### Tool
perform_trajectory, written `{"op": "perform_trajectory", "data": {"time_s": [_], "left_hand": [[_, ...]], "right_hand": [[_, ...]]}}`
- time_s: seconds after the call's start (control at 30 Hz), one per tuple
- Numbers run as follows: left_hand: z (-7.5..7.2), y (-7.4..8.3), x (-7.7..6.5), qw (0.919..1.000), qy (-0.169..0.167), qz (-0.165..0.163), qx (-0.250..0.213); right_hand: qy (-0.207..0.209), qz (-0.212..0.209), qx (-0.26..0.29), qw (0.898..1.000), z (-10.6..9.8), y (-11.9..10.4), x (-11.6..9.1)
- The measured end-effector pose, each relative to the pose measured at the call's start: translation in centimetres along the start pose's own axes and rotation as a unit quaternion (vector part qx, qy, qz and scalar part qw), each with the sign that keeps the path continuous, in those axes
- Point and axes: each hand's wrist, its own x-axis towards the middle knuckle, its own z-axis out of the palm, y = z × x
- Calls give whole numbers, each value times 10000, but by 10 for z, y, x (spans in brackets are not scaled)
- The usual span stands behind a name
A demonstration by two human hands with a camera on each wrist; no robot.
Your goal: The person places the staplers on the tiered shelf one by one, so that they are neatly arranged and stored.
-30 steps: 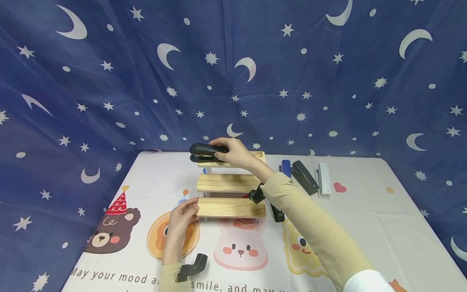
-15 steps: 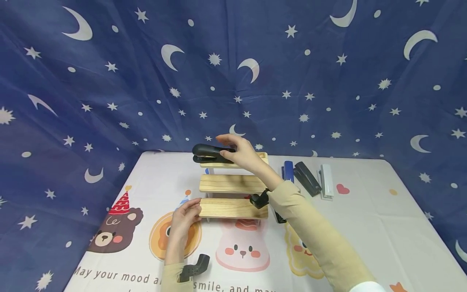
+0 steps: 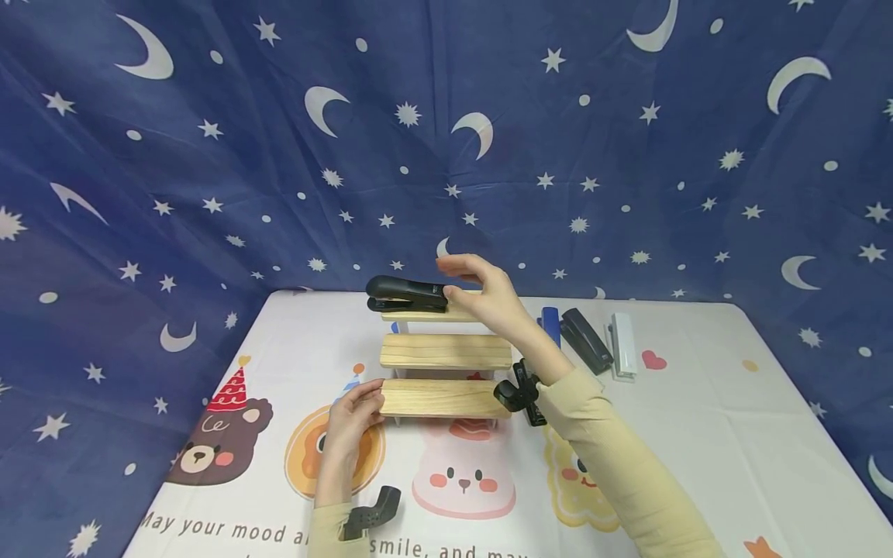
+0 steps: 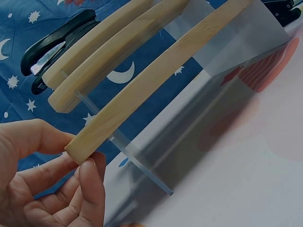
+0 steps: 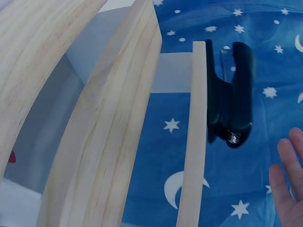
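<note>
A black stapler [image 3: 405, 292] lies lengthwise on the top step of a three-step wooden display rack [image 3: 446, 398], its front end jutting past the rack's left side. My right hand [image 3: 491, 301] is at the stapler's right end, fingers spread apart from the thumb and holding nothing. In the right wrist view, a gap shows between the fingers [image 5: 284, 165] and the stapler [image 5: 232, 94]. At the rack's lower left corner, my left hand [image 3: 354, 418] pinches the end of the lowest board [image 4: 142, 90] between thumb and fingers.
Right of the rack lie a blue stapler [image 3: 550, 325], a dark stapler [image 3: 587, 341] and a white stapler [image 3: 622, 346]. Another black stapler [image 3: 536, 412] lies close by the rack's right side, partly behind the right wrist camera. A starry blue curtain [image 3: 446, 155] hangs behind the table.
My right hand has let go of the black stapler and drawn back to the right, its fingers opening. The stapler stays on the top step. My left hand keeps its hold on the rack.
</note>
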Motion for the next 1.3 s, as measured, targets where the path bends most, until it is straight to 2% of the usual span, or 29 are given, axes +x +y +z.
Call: {"op": "perform_trajectory", "data": {"time_s": [0.3, 0.5, 0.87, 1.3], "left_hand": [[1, 1, 0, 10000, -52, -31, -61], [2, 1, -1, 10000, -69, -32, -58], [2, 2, 0, 10000, -65, -45, -48], [1, 1, 0, 9999, -87, -40, -46]], "right_hand": [[357, -120, 99, 9992, -23, -1, -25], [517, -213, -278, 9980, -40, 2, -41], [960, -58, -916, 9911, -61, 16, -76], [1425, 144, -621, 9877, -74, 36, -122]]}}
